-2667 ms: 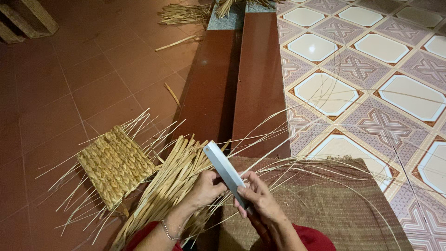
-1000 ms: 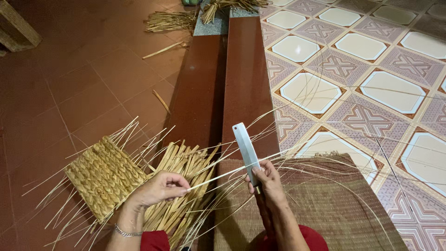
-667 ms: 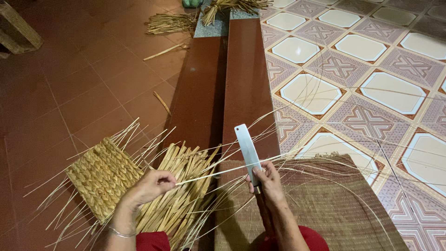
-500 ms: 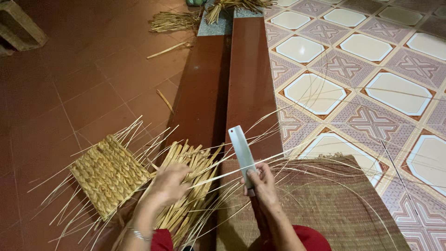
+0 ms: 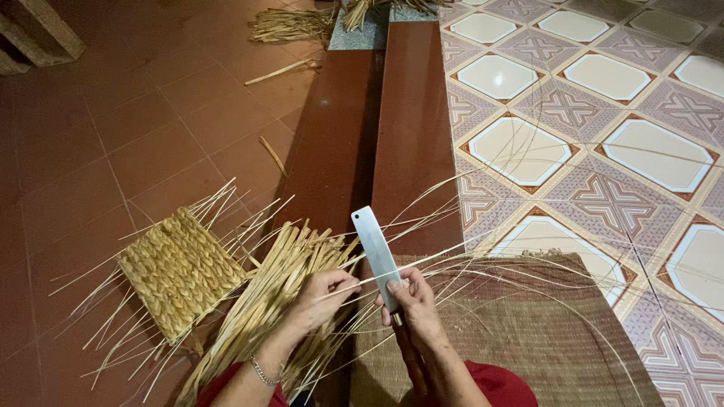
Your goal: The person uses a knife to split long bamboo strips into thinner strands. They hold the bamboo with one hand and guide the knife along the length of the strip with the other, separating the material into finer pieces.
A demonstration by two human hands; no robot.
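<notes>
My right hand (image 5: 413, 305) grips a flat metal blade (image 5: 375, 251) that points up and away from me. My left hand (image 5: 320, 295) pinches a thin pale reed strand (image 5: 422, 260) just left of the blade; the strand runs rightward across the blade's lower part. A bundle of dry straw stalks (image 5: 264, 301) lies under and left of my left hand. A small square woven straw panel (image 5: 179, 272) with loose stalk ends sticking out sits on the floor further left.
A woven mat (image 5: 528, 339) lies under my right arm, with several long thin strands arching over it. A dark red step (image 5: 377, 143) runs away from me. Patterned tiles (image 5: 603, 113) at right, red floor tiles at left, more straw bundles (image 5: 290, 24) far off.
My left hand reached out left over the straw bundle, then came back to the blade holding a strand. The blade stayed upright in my right hand.
</notes>
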